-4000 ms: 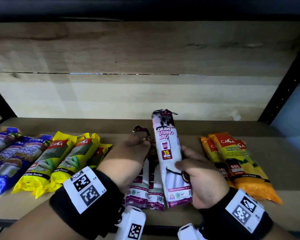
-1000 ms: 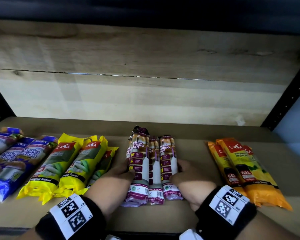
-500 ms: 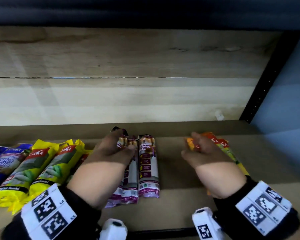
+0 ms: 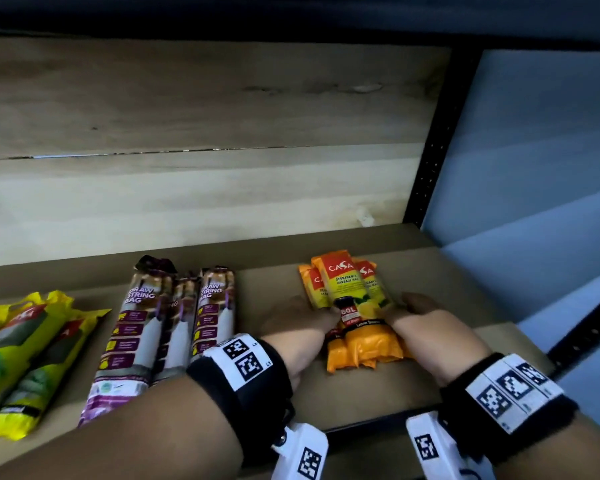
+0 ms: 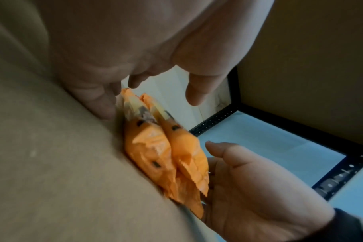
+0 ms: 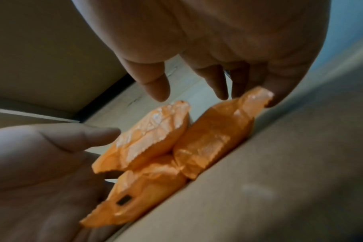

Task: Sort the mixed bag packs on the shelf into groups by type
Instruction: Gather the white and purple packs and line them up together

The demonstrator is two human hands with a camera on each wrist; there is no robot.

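Three orange garbage-bag packs lie bunched on the brown shelf board, one on top of the other two. My left hand lies against their left side and my right hand against their right side, fingers fairly straight. In the left wrist view my left hand touches the orange packs with its lowest finger. The right wrist view shows my right hand with fingertips at the orange packs. Three purple draw-string packs lie side by side to the left.
Yellow packs lie at the far left of the board. A black perforated upright and a pale blue wall close off the right end. The wooden back panel stands behind the packs.
My left hand has left the purple packs and moved right to the orange ones. My right hand has settled on their right side. The purple pack held 4 s ago now lies with its group.
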